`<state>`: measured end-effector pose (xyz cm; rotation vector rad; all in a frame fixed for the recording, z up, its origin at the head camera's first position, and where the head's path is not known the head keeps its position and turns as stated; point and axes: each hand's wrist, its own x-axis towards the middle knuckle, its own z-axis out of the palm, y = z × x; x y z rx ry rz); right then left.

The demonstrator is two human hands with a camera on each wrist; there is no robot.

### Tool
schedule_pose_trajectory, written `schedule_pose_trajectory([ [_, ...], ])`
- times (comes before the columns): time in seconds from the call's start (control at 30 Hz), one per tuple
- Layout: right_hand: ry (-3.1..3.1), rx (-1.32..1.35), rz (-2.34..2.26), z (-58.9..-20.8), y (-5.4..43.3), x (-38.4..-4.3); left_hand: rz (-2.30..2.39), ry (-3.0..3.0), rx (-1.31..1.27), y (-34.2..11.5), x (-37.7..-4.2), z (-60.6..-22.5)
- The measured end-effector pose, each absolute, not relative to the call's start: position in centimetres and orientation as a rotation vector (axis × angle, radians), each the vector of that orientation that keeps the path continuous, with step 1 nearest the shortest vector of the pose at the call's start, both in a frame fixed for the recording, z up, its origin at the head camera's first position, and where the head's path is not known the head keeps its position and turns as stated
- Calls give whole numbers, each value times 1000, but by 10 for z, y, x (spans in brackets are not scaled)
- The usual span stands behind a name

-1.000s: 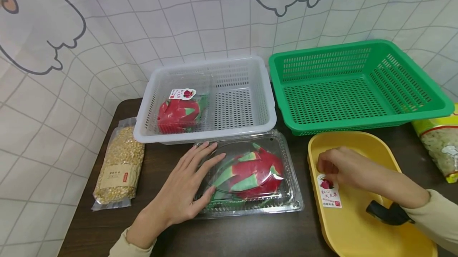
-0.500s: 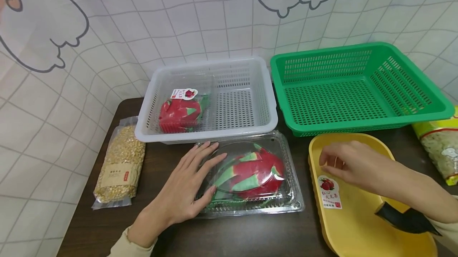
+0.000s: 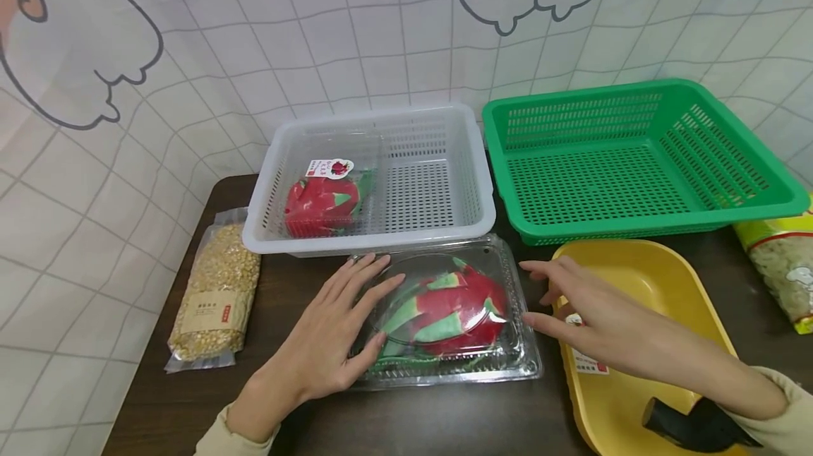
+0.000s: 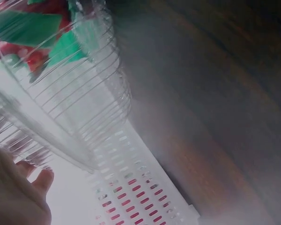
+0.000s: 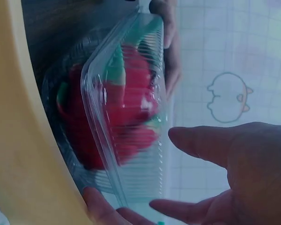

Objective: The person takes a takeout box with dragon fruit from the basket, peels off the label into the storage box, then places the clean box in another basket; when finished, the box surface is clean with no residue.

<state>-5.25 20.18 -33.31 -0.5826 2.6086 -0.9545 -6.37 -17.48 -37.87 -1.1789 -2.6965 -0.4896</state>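
Note:
A clear plastic clamshell box (image 3: 406,267), with a red and green dragon fruit (image 3: 457,311) inside it, lies on the dark table. My left hand (image 3: 327,336) rests on the box's left side with its fingers spread over the lid. My right hand (image 3: 597,311) reaches over the left rim of a yellow bin (image 3: 648,406) toward the box's right edge. Its thumb and fingers are spread apart around nothing, close to the box's side in the right wrist view. Partly hidden under that hand is a label sticker (image 3: 591,363) with a dragon fruit picture, at the bin's left side.
Behind the box stands a white basket (image 3: 416,237), holding another boxed dragon fruit (image 3: 320,205) with a label. A green basket (image 3: 597,223) sits to its right. A bag of yellow grains (image 3: 212,294) lies at left, a yellow-topped bag (image 3: 787,265) at far right.
My right hand has moved left, from over the label in the yellow bin to the box's right edge, and its fingers have spread. My left hand stays put on the box.

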Motion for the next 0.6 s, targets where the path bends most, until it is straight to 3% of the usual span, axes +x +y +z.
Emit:
schedule_pose_trajectory([
  [0.33, 2448, -490, -1081, -334, 190, -65, -502, -2660, -1113, -177, -59, -374],
  [0.6, 2417, -439, -1097, -337, 185, -69, -689, -2743, -876, -188, -42, -369],
])
